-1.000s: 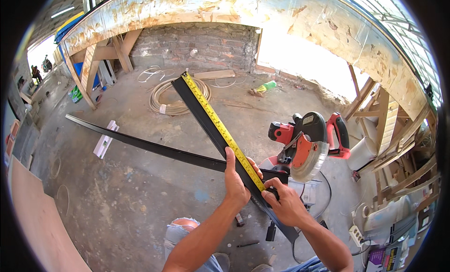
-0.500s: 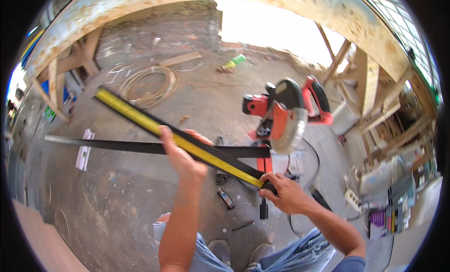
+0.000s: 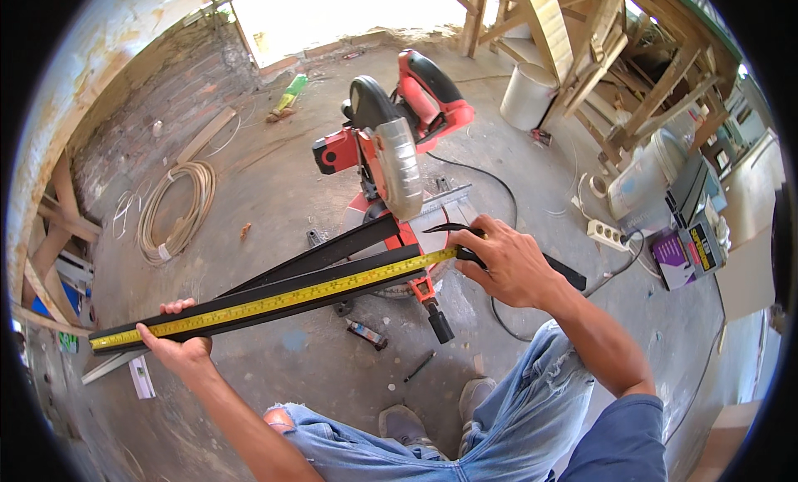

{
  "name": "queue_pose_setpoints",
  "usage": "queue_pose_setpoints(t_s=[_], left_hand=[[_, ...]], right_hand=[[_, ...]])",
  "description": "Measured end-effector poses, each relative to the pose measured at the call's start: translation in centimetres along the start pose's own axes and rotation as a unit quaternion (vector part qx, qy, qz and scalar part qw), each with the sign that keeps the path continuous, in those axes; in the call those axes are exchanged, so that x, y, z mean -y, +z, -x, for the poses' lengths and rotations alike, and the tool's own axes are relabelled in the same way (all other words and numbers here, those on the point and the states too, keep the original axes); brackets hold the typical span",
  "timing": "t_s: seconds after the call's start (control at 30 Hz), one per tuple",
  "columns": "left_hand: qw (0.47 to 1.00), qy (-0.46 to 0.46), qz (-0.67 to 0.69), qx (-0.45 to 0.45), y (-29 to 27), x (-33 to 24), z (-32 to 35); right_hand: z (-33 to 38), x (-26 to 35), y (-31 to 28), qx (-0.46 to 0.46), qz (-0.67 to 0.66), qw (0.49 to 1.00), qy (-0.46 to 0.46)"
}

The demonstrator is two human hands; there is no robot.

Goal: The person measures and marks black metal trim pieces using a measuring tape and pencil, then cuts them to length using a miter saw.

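A yellow tape measure (image 3: 291,300) is drawn out along a long black channel-shaped bar (image 3: 366,270). My left hand (image 3: 179,345) grips the bar near its left end, thumb pressing the blade's edge, fingers reaching round the far side. At the bar's other end, my right hand (image 3: 511,266) is closed round the dark tape case, mostly hidden by the fingers. A second black bar (image 3: 320,253) lies behind the held one, its right end at the red-and-black miter saw (image 3: 399,166).
A coiled hose (image 3: 179,212) lies on the floor at left. A spirit level (image 3: 141,378) sits below the left hand. A small tube (image 3: 366,333) and a pen (image 3: 420,366) lie near my feet. Buckets (image 3: 529,95), a power strip (image 3: 608,234) and boxes (image 3: 688,253) stand at right.
My left hand has slid outward to the bar's left end. The bar has swung from a steep slant to nearly level, its left end lower. My view has turned right.
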State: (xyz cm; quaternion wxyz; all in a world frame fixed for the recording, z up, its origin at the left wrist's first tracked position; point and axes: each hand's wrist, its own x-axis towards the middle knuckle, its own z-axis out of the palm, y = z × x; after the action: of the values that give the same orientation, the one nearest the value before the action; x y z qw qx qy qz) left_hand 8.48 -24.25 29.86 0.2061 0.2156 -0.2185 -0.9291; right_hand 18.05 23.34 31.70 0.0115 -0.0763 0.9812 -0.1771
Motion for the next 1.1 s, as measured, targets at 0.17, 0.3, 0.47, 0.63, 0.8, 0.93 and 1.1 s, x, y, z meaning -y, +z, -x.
queue_pose_setpoints(t_s=[0.17,0.3,0.47,0.63,0.8,0.93,1.1], left_hand=[[1.000,-0.002,-0.013,0.025,-0.7,-0.9,-1.0],[0.998,0.002,-0.031,0.047,-1.2,-1.2,-1.7],[0.996,0.002,-0.029,0.081,-1.7,-1.6,-2.4],[0.994,0.002,-0.026,0.108,-1.9,-1.8,-2.7],[0.991,-0.018,-0.003,0.131,-2.2,-2.3,-3.5],[0.995,-0.001,-0.009,0.103,-1.9,-2.2,-3.3],[0.991,-0.015,-0.007,0.131,-2.3,-2.4,-3.7]], right_hand=[[0.1,0.0,0.3,-0.047,0.004,0.998,-0.029],[0.2,-0.1,0.7,-0.099,0.026,0.994,-0.042],[0.5,-0.4,0.4,-0.130,0.039,0.989,-0.052],[0.7,-0.3,0.3,-0.152,0.053,0.986,-0.049],[0.7,-0.3,0.3,-0.182,0.067,0.979,-0.058],[0.7,-0.4,0.4,-0.183,0.067,0.979,-0.059],[0.8,-0.5,0.2,-0.189,0.066,0.978,-0.060]])
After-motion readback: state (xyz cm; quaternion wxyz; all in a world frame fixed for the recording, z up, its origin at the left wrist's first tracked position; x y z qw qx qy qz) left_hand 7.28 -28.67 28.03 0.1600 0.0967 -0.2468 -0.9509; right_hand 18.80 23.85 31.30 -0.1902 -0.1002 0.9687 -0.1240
